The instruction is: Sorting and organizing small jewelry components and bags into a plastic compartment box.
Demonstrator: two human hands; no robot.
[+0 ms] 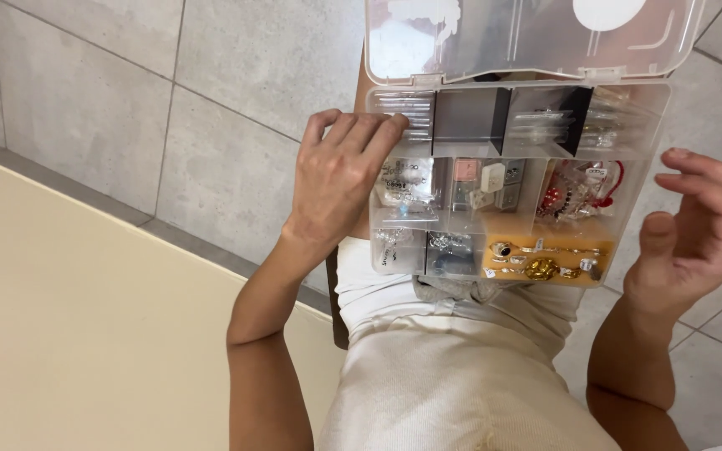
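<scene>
I look down on one clear plastic organizer box resting on the lap, its single hinged lid thrown open and tilted away. The box is rectangular, its walls see-through and smooth, split into small square and oblong compartments in three rows. I count four compartments across the top row; two of them hold dark, glossy dividers. The middle row carries small clear bags of metal bits and one bundle with red cord on the right. In the bottom row sits one orange pad with several small rings and one knobbly gold piece on it.

My left hand lies flat over the box's left side, fingers together, tips touching the top-left compartment; its grip is loose, holding nothing. My right hand hovers just beside the box's right edge, fingers curled and apart, grip released and empty.

Below the box runs cream, soft-looking fabric over the lap. One pale beige desk edge fills the lower left, and grey matt floor tiles with thin joints lie beyond.
</scene>
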